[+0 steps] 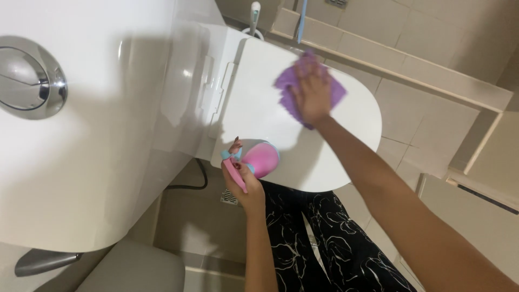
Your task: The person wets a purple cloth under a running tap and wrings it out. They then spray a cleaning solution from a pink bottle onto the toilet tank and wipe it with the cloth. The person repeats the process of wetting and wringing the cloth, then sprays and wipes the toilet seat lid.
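A bathroom with beige floor tiles (421,124) and a raised tiled ledge (411,70) running along the wall. A white cistern (108,135) carries a chrome flush button (30,75). A toilet brush handle (254,13) stands by the ledge; a floor drain (228,198) sits below.

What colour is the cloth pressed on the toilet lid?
Purple; the cloth lies under the right hand, clearest in the head view.

A purple cloth (309,86) is pressed under the right hand (312,93). A pink spray bottle (254,159) with a light blue part is held in the left hand (243,186). The toilet lid (259,108) below both hands is white. Black trousers (324,243) with white line patterns are seen behind the left hand. Beige floor tiles (421,119) are seen beside the right hand.
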